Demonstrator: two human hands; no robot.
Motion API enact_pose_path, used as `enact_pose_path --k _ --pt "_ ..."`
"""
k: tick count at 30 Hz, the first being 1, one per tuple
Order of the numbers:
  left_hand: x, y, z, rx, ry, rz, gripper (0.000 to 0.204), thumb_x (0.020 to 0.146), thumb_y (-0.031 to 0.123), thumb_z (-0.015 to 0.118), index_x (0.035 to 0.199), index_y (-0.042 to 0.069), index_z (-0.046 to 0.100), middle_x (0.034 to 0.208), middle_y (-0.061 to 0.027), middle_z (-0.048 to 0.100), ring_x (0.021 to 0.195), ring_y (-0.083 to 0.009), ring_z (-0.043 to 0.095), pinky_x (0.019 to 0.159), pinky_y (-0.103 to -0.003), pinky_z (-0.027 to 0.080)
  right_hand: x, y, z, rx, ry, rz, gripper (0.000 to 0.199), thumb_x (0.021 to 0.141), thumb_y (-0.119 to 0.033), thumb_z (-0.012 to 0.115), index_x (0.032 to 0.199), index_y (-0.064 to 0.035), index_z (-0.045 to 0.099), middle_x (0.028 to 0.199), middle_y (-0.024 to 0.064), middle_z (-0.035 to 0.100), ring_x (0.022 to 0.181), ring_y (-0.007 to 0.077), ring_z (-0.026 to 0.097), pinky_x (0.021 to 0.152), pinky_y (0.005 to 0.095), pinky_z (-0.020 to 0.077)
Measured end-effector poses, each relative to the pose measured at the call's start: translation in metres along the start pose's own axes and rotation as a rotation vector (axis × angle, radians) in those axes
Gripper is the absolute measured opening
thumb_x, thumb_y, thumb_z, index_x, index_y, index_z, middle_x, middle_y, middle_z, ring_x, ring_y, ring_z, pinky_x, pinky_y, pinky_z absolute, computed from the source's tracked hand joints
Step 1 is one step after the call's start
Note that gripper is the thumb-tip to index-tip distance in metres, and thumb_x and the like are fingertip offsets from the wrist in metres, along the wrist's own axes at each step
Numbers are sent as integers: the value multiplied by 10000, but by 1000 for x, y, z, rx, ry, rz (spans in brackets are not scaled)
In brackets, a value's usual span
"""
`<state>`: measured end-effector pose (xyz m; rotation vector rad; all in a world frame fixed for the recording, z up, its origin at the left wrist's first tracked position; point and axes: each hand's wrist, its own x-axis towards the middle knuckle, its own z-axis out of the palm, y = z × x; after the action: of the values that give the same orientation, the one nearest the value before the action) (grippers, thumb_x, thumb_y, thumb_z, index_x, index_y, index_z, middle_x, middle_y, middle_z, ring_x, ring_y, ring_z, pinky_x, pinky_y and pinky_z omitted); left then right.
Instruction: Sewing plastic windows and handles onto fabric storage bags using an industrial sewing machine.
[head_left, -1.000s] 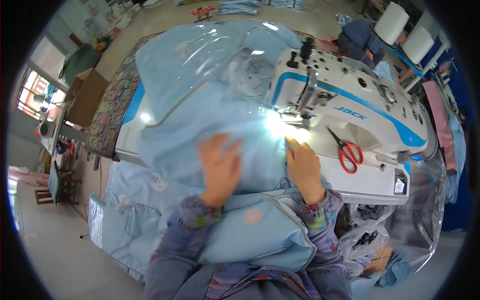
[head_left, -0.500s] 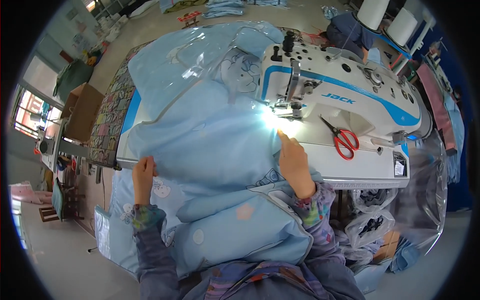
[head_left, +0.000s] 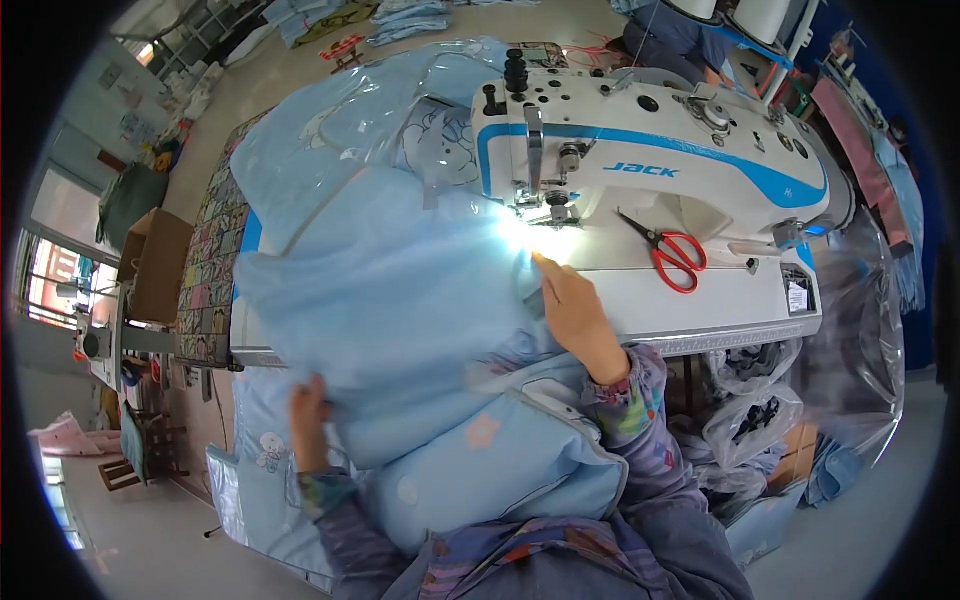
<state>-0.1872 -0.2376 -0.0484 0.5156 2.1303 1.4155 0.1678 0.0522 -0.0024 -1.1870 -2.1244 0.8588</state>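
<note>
Light blue fabric [head_left: 380,260] lies across the bed of a white and blue sewing machine [head_left: 650,150], its right edge running under the brightly lit needle area. My right hand [head_left: 580,315] is close in front of the needle, index finger pointing forward and fingers closed on the fabric's right edge; its thumb is hidden. Near the table's front left edge, my left hand [head_left: 308,425] is curled at the fabric's lower left edge and blurred by motion. Red-handled scissors [head_left: 680,262] lie on the machine bed, right of my right hand.
A bundle of printed blue fabric [head_left: 500,460] rests on my lap. Clear plastic and padded blue pieces [head_left: 320,150] are heaped behind the work. Plastic bags [head_left: 750,425] hang below the table at right. A cardboard box [head_left: 158,265] stands at left. Another person [head_left: 675,50] is behind the machine.
My left hand has moved down and slightly right, drawing the fabric's left part toward me. My right hand stays by the needle. The view has shifted, so the machine appears further left.
</note>
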Motion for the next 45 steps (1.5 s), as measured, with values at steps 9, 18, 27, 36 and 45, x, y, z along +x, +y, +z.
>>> enact_pose_path --k 9,18,27,36,45 --pt "38 243 118 730 793 1174 273 926 147 667 1170 30 627 1098 -180 600 1056 -363 605 890 -466 499 -15 -2 27 247 89 -28 414 1009 -88 539 1415 -8 540 1193 298 653 1118 434 641 948 408 507" --pt "48 199 268 1003 -363 1736 266 808 102 603 1063 73 672 1109 -67 635 1090 -238 604 943 -383 503 21 -13 14 -159 -111 48 382 974 -121 533 1349 -73 589 1037 225 697 911 431 673 783 502 540" --pt "20 189 270 1010 -428 1421 109 770 63 644 878 61 660 947 -67 597 980 -230 604 833 -353 507 25 -28 -1 -443 -245 72 417 945 -93 529 1358 -111 586 950 173 700 841 380 702 706 499 562" --pt "6 181 301 999 -387 1250 99 789 60 646 875 15 666 995 -128 602 963 -275 624 777 -363 554 36 -2 11 -354 -37 -32 233 915 -98 589 1130 -56 666 918 185 687 809 401 681 695 491 546" --pt "-12 174 320 919 -313 1110 181 737 23 708 909 -11 661 1021 -149 599 975 -296 628 764 -368 576 29 7 12 -52 22 -42 210 907 -135 636 1061 2 673 890 240 672 834 446 635 738 494 502"
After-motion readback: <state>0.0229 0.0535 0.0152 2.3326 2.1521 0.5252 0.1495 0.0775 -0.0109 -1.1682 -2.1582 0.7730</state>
